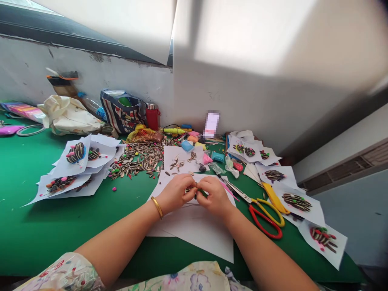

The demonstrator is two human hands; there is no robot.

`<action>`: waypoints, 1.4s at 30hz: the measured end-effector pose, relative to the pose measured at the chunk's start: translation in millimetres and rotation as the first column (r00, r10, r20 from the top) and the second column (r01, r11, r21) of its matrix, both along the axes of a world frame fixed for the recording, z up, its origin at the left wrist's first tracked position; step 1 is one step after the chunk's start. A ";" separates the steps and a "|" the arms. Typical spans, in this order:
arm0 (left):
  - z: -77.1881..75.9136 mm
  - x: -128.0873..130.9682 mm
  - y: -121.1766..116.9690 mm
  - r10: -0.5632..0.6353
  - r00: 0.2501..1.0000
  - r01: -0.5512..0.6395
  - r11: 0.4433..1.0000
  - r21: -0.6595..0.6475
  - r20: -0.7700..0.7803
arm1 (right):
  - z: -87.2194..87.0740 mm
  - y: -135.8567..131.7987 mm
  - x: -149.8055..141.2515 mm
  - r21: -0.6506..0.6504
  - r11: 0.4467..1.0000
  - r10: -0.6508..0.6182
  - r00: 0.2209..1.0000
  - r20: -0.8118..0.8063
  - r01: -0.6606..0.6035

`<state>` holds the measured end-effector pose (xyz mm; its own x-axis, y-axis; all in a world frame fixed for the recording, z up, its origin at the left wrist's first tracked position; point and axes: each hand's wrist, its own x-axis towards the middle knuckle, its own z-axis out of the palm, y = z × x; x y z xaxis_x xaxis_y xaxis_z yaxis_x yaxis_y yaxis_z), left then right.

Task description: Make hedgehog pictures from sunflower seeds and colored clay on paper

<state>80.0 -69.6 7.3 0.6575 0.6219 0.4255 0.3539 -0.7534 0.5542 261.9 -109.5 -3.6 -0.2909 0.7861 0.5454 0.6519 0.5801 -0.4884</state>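
My left hand (178, 192) and my right hand (213, 195) meet over white paper sheets (200, 230), fingertips pinched together. Small dark bits show between the fingertips, mostly hidden, so their kind cannot be made out. Just beyond, striped sunflower seeds (176, 164) lie on a smaller white sheet (169, 153). A big pile of sunflower seeds (142, 157) spreads to the left of it. Scissors (257, 206) with one red and one yellow handle lie beside my right hand, next to a pink tool (228, 190).
Paper cards with seed figures stand in a stack (75, 161) at left and a row (298, 202) at right. Packets of coloured clay (218, 157), a red bottle (152, 117), a striped bag (121, 111) and a cream cloth bag (71, 115) line the wall. A yellow cutter (274, 198) lies at right.
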 end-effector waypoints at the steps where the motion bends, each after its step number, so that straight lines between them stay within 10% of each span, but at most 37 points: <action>1: 0.4 0.0 -0.1 -0.002 1.000 0.002 1.000 0.005 -0.001 | 0.2 0.0 0.4 -0.007 1.000 -0.003 1.000 -0.011 0.002; 42: 1.7 0.7 -0.9 -0.009 0.999 0.012 0.998 0.067 -0.030 | 0.8 -0.7 2.2 -0.030 1.000 -0.007 1.000 -0.004 0.007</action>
